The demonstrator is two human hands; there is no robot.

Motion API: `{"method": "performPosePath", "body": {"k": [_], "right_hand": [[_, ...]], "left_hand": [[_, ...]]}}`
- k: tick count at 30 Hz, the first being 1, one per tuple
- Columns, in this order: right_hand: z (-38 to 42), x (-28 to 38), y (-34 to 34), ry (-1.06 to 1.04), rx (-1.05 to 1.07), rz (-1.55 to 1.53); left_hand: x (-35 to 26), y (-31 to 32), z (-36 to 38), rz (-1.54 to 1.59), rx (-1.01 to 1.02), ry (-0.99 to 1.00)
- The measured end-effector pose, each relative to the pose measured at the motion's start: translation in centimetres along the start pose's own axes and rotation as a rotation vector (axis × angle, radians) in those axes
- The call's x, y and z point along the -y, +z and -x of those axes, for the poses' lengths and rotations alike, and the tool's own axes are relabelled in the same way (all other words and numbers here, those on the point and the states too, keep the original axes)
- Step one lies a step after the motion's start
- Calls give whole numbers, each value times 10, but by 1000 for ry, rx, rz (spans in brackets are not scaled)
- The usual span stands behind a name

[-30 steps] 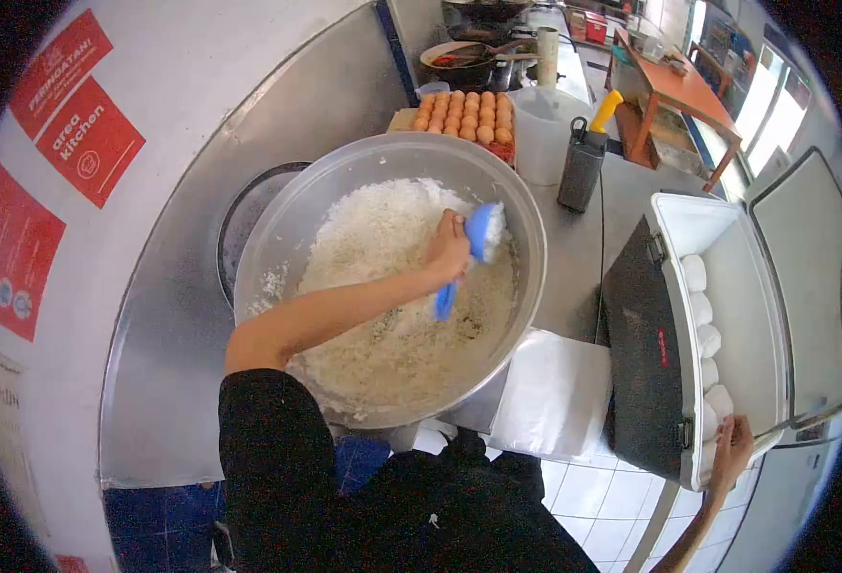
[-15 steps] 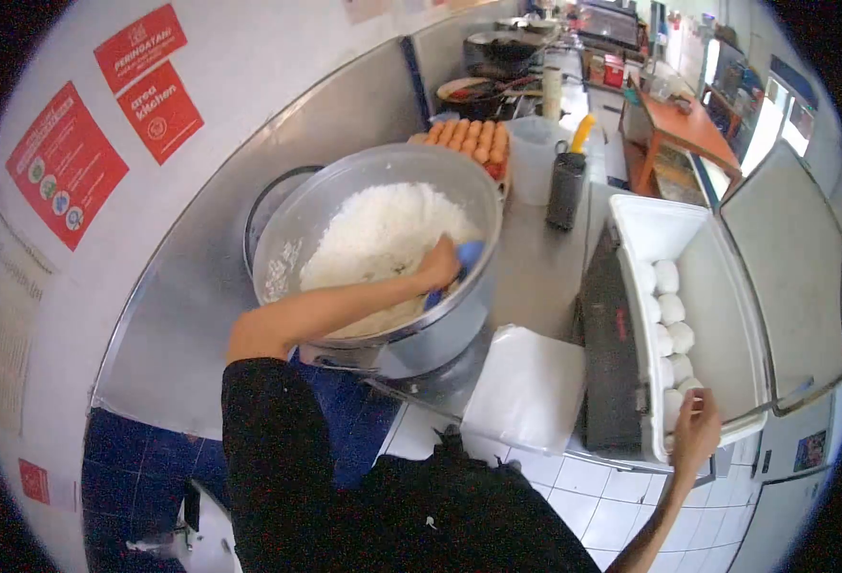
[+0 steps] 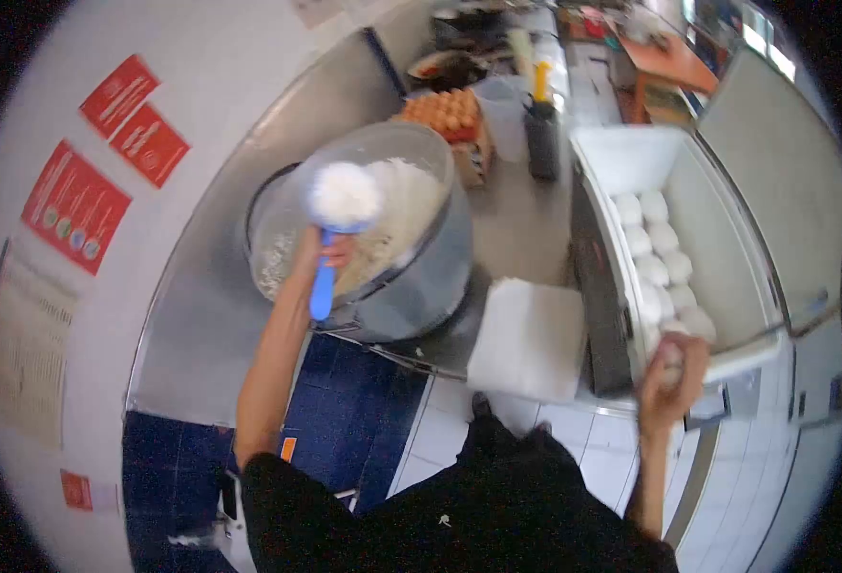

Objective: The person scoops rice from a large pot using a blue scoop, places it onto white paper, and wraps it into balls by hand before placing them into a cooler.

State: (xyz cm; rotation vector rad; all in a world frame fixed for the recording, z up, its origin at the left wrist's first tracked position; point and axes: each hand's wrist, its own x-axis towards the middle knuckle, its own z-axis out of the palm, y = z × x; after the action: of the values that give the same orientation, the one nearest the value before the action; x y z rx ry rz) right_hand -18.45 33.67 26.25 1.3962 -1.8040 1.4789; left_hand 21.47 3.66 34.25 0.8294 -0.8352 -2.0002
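Observation:
My left hand [image 3: 324, 256] is closed round the handle of a blue scoop [image 3: 323, 288], whose round head is heaped with white rice [image 3: 345, 194]. It is held over the left part of a large round tub [image 3: 407, 310] that holds more white rice [image 3: 407, 201]. On the right, my right hand [image 3: 672, 374] has its fingers curled round a white ball [image 3: 671, 353] at the near end of an open white cooler box [image 3: 769, 334]. Two rows of similar white balls [image 3: 652, 270] lie inside the box.
White sheets [image 3: 526, 339] lie on the steel counter [image 3: 516, 229] between tub and box. Behind the tub are a tray of eggs [image 3: 443, 111], a clear plastic container [image 3: 502, 119] and a dark holder with a yellow handle [image 3: 540, 134]. Pans stand farther back.
My left hand has lifted the blue scoop, now full of rice, and moved left across the tub. My right hand has closed round a white ball. The head view has shifted.

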Motion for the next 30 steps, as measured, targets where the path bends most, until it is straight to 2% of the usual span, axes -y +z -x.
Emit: {"method": "performPosePath", "body": {"k": [1, 2, 3, 4, 5, 7, 9, 10, 11, 12, 13, 14, 16, 18, 19, 21, 22, 23, 25, 26, 27, 29, 30], "right_hand": [[20, 12, 2, -58, 8, -154], [34, 32, 5, -82, 113, -226], [48, 44, 12, -138, 288, -399], [73, 50, 25, -101, 409, -521], [99, 49, 41, -48, 586, -518], [143, 33, 73, 68, 927, -396], [211, -6, 103, 21, 1012, -184], [231, -18, 108, 45, 1012, -56], [245, -27, 113, 59, 1005, 71], [251, -32, 115, 154, 1060, 111], [259, -38, 116, 164, 1074, 117], [268, -46, 121, 166, 1067, 127], [279, -53, 126, 126, 1065, 191], [283, -52, 126, 121, 1040, 195], [284, -53, 126, 96, 1011, 202], [286, -54, 129, 114, 1015, 203], [286, -54, 131, 126, 1016, 204], [285, -54, 130, 131, 1013, 207], [282, -54, 129, 149, 1004, 164], [283, -55, 129, 148, 1001, 165], [282, -56, 129, 145, 1008, 159], [279, -60, 129, 153, 1004, 161], [280, -61, 128, 165, 1000, 130]], "left_hand": [[10, 14, 8, 204, 121, 79], [24, 32, 15, 201, 127, 15], [41, 48, 23, 362, 276, 97], [66, 55, 28, 540, 412, 178], [99, 56, 29, 558, 395, 108], [172, 64, 28, 801, 514, 159], [257, 56, 23, 1035, 403, -54], [315, 29, 13, 1089, 363, -109], [352, 22, 6, 1217, 319, -317], [389, 2, 2, 1254, 147, -469], [425, -31, -8, 1111, 6, -550], [437, -41, -12, 997, -47, -526], [434, -43, -18, 875, -101, -510], [404, -17, -21, 214, -355, -159], [395, -2, -28, 213, -360, -166], [375, 31, -42, -889, -484, 759], [364, 46, -32, -867, -389, 634], [376, 35, -38, -869, -383, 632], [409, -4, -53, -1422, -52, 640], [410, -5, -52, -1616, 120, 186], [411, -6, -51, -1616, 124, 192], [407, 3, -52, -1630, 116, 50], [408, 0, -53, -1633, 122, 116]]}}
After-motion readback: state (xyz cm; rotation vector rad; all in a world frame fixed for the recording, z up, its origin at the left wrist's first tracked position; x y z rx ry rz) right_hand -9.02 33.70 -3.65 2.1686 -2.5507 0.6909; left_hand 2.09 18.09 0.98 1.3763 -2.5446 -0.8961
